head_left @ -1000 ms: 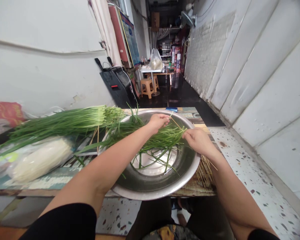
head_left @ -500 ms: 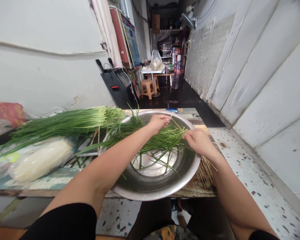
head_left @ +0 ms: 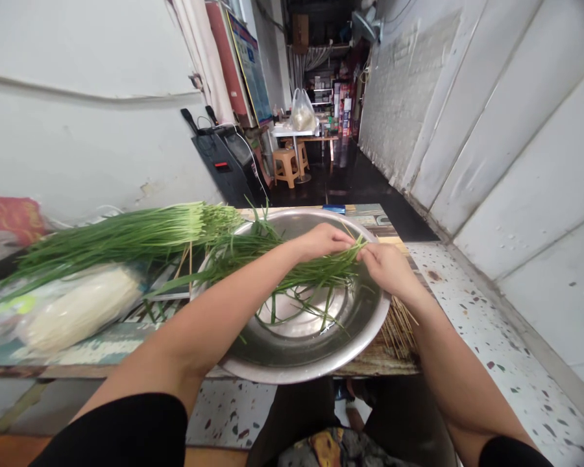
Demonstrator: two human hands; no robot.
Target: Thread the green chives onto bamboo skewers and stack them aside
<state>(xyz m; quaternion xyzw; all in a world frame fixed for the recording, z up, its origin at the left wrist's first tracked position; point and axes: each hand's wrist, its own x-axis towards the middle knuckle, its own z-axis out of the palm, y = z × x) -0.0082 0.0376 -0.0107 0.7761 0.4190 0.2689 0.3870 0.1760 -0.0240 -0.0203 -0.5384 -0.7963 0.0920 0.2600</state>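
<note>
My left hand [head_left: 325,240] is closed in a pinch on garlic chives [head_left: 316,269], at their pale ends over the far right of a steel basin [head_left: 296,375]. Fingertips almost touching it, my right hand [head_left: 387,264] is closed around a thin bamboo skewer with chive ends gathered on it. Only a short piece of that skewer [head_left: 346,229] shows behind my left fingers; the rest is hidden by hands and leaves. The held chives trail leftward across the basin, and a few loose leaves hang toward its shiny bottom.
A large chive bundle [head_left: 126,237] lies left of the basin, behind a bagged pale white mass [head_left: 85,308]. Several bamboo skewers [head_left: 398,331] rest at the table's right end. A blue object [head_left: 333,209] sits beyond the basin. Farther off stand a black speaker-like box [head_left: 228,162] and stools [head_left: 285,167].
My left hand has moved right and slightly down, from the skewer's far tip to beside my right hand. The chive ends are now bunched between both hands.
</note>
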